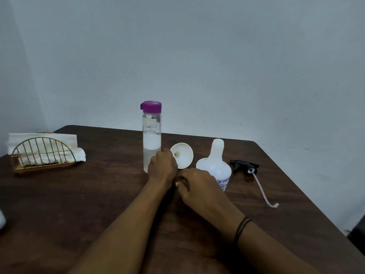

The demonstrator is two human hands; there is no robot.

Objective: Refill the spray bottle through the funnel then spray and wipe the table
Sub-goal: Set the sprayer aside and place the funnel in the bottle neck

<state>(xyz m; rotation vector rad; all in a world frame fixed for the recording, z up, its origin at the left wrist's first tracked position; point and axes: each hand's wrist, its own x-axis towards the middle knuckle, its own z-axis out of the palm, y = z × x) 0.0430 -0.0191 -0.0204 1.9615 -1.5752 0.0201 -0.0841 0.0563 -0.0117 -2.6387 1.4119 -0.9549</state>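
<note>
White plastic funnel tilts on its side as the left hand closes its fingers on the rim, apparently to lift it toward the uncapped spray bottle standing just right of those fingers, neck open for filling. The right hand rests on the dark table before the bottle, fingers loosely curled, grasping nothing visible. Touching the left fingers' far side stands a purple-capped water bottle, still closed. Beyond the right hand lies the black trigger head with its tube; tissues in a wire holder wait far left.
</note>
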